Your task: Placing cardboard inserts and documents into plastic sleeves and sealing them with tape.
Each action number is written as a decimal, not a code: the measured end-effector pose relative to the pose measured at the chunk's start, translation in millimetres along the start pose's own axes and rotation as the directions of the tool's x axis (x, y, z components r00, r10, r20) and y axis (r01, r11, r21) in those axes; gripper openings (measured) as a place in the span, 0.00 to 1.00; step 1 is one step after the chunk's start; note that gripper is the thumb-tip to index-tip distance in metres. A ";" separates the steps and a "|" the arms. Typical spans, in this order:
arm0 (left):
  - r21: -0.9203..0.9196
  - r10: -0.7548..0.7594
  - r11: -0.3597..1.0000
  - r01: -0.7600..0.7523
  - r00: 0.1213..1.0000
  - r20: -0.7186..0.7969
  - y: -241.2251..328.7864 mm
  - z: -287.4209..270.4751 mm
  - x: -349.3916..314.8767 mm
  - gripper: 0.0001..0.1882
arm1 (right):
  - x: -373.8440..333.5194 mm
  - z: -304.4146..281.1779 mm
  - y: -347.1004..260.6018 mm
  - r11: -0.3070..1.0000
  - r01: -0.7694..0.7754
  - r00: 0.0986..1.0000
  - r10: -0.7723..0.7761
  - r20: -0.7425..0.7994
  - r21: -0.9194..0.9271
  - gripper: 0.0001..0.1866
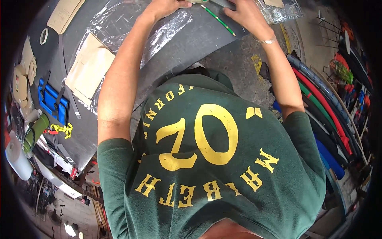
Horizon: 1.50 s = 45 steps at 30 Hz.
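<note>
At the top edge of the head view, my left hand (pixel 165 7) has its visible fingers closed at the rim of a pale green and grey object (pixel 195 1), mostly cut off by the frame, so its kind is unclear. My right hand (pixel 247 16) is to the right of it, with its thumb showing and the other fingers mostly out of view. Between my hands a green pencil (pixel 218 20) lies slanted on the dark tabletop (pixel 175 51). Clear plastic sheeting (pixel 119 24) spreads under and beside my left forearm.
Brown paper pieces (pixel 89 65) lie left of my left arm, near a tape roll (pixel 44 36) and a blue strapped pouch (pixel 53 101). A metal ruler (pixel 72 99) lies beside them. Several coloured material rolls (pixel 324 103) stand at right, beyond the table edge.
</note>
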<state>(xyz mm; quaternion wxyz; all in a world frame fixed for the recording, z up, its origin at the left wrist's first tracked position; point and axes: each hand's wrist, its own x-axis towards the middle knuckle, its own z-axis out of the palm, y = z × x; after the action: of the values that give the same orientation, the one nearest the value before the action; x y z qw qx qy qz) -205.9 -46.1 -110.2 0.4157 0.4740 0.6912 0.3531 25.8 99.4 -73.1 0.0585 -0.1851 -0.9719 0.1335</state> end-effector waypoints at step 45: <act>-0.234 -0.006 0.972 0.011 1.000 0.022 -13.4 8.2 13.9 0.10 | -132.6 47.0 -28.9 0.587 -0.379 0.883 0.461 0.090 0.716 0.18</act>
<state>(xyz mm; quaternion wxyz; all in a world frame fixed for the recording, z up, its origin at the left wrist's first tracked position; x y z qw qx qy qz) -206.1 -36.2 -128.6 0.4776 0.4223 0.6425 0.4253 130.8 12.6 -118.4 0.1437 -0.3781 -0.7654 0.5005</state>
